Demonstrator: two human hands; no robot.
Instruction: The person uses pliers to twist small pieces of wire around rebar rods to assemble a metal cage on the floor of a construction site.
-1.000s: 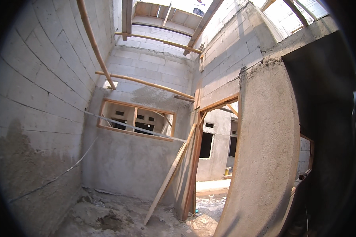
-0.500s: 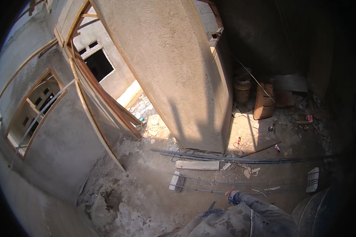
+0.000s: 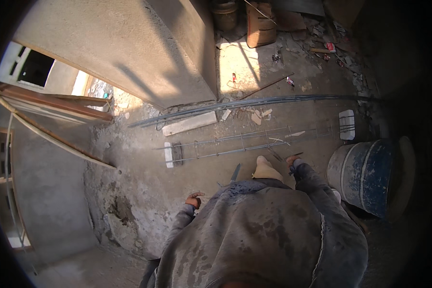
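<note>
My left hand (image 3: pixel 193 199) hangs loosely curled, empty; my right hand (image 3: pixel 291 161), grip indiscernible, nears the long grey steel rebar cage (image 3: pixel 235 145).

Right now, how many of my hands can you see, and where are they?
2. The left hand hangs empty over the dirt floor; the right hand is low beside the rebar cage, its grip too small to tell.

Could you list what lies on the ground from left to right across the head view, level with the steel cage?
White block → rebar cage → white block at its far end → blue drum.
</note>
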